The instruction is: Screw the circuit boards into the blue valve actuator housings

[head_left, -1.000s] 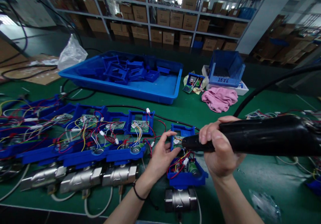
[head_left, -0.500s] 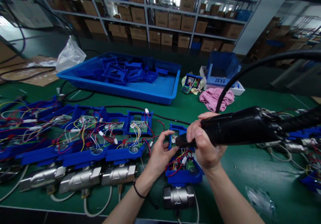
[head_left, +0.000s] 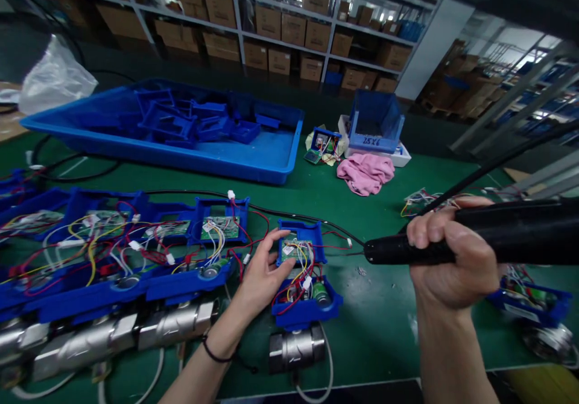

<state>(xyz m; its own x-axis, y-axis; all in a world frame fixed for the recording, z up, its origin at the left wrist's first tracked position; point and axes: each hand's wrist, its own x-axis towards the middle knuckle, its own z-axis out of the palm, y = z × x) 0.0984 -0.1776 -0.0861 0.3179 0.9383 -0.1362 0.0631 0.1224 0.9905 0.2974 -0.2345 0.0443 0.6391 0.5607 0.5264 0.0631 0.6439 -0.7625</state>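
Observation:
My right hand [head_left: 456, 256] is wrapped round a black corded electric screwdriver [head_left: 402, 250], held level with its thin bit pointing left. My left hand [head_left: 266, 271] grips the left side of a blue plastic frame [head_left: 312, 233], thumb and fingers on its edge. Inside that frame lies a green circuit board [head_left: 296, 250] with white, yellow and red wires. The wires run down to a blue housing [head_left: 307, 316] holding a round green part. Beneath the housing is a silver metal valve body [head_left: 296, 350] with a grey cable. The bit is apart from the frame, to its right.
Several similar wired units [head_left: 149, 283] stand in a row at left. A blue tray [head_left: 181, 157] of blue frames lies behind. Small screws [head_left: 362, 271] lie on the green table near the bit. A pink cloth [head_left: 366, 172] and blue bin [head_left: 375, 120] are at back right.
My right hand has drawn the screwdriver away from the circuit board to the right. My left hand stays on the blue frame. The view has shifted to the right.

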